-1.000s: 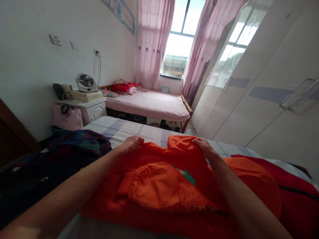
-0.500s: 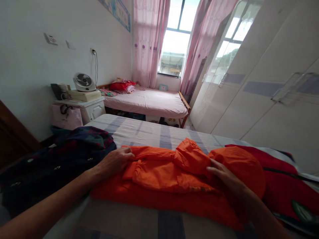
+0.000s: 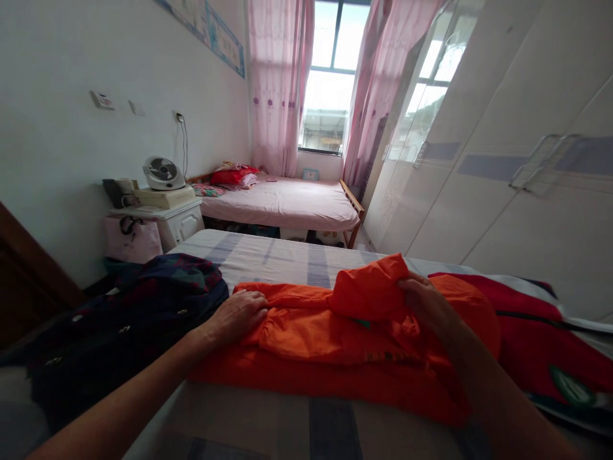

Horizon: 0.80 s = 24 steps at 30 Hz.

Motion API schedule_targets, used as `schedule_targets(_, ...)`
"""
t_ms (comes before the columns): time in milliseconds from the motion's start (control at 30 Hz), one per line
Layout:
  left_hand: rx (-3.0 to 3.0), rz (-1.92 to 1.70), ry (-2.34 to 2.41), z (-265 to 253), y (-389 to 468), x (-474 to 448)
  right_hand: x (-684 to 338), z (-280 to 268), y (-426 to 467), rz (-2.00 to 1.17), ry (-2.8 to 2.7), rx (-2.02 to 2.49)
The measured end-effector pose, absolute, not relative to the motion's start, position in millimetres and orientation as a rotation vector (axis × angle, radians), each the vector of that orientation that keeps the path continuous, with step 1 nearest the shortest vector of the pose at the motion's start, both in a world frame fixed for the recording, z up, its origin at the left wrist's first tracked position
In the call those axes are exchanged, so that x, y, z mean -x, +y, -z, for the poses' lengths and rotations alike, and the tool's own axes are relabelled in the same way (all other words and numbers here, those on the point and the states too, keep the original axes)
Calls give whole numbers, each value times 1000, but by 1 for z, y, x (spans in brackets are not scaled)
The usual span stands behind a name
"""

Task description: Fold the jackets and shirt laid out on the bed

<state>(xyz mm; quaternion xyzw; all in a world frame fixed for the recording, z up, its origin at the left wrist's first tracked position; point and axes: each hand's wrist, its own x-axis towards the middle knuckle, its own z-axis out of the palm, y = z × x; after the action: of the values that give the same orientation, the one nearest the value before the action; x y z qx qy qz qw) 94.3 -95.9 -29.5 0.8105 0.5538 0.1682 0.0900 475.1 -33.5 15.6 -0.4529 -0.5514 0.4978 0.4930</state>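
An orange jacket (image 3: 306, 335) lies partly folded on the striped bed, its sleeves laid over the body. My left hand (image 3: 242, 313) rests on its upper left part, palm down, with the fingers stretched out over the cloth. On the other side, my right hand (image 3: 428, 303) pinches a sleeve (image 3: 366, 287) between thumb and fingers and holds that end raised above the rest. Small dark print shows near the lower right of the folded cloth. A rounded orange piece (image 3: 472, 310) sits just beyond my right hand; whether it belongs to the jacket I cannot tell.
A dark plaid garment (image 3: 143, 313) with metal fasteners lies left. Red-and-white clothing (image 3: 536, 338) lies right. Past the striped bed (image 3: 268, 255) stand a second bed (image 3: 297, 198), a nightstand (image 3: 184, 220) with a fan (image 3: 163, 172), and a wardrobe (image 3: 479, 191) along the right.
My right hand has closed on the sleeve and lifted its end a little. My left hand has shifted slightly right and lies flatter. The camera view has tilted slightly.
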Motion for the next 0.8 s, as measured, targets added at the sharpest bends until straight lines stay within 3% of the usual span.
schedule_targets(233,-2182,-742,1508,-9,-81,-147,-460,-37,-60,-1396,-2001,1002)
schedule_targets(367,-2126,-657,1273,-19,-72,-183,-445,-37,-76,-1499,-2288,815)
schedule_targets(600,-2078,-354,1035,-22,-73,-194,-465,-35,-79,-1239,-2241,837)
schedule_targets(800,-1996,-380,1127,-38,-74,-161,-502,-13,-57,-1168,-2155,1216)
